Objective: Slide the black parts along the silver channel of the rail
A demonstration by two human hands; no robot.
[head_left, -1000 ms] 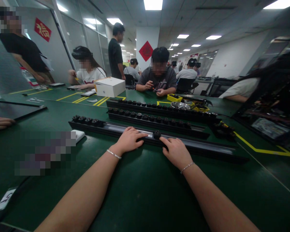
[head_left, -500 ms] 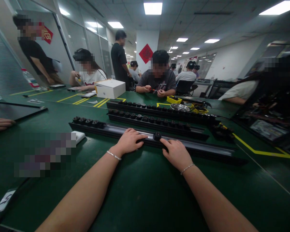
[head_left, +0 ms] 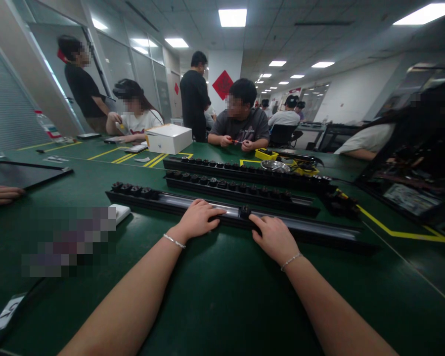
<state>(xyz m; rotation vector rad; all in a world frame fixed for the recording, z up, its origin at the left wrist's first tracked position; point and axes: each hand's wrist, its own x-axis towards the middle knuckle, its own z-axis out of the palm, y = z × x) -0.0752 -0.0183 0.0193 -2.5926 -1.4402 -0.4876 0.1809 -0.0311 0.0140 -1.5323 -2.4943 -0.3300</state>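
A long black rail (head_left: pixel 311 230) with a shiny channel lies across the table in front of me. Several small black blocks with prongs on top (head_left: pixel 135 190) sit at its left end. One single black block (head_left: pixel 245 211) stands in the channel near the middle. My left hand (head_left: pixel 200 217) rests on the rail left of this block, fingers outstretched and not gripping. On the other side, my right hand (head_left: pixel 276 236) is open, its index fingertip at the block's right side and its thumb apart below.
Two more black rails (head_left: pixel 241 173) filled with similar blocks lie behind. Beyond stand a white box (head_left: pixel 169 138), a yellow bin (head_left: pixel 266 154) and a metal dish (head_left: pixel 275 165). A dark open-framed unit (head_left: pixel 411 193) is at the right. Another person's hand (head_left: pixel 2 196) rests at the left.
The single block and my right hand have shifted slightly right along the rail. My left hand stays nearly in place. A seated person across the table has turned their head.
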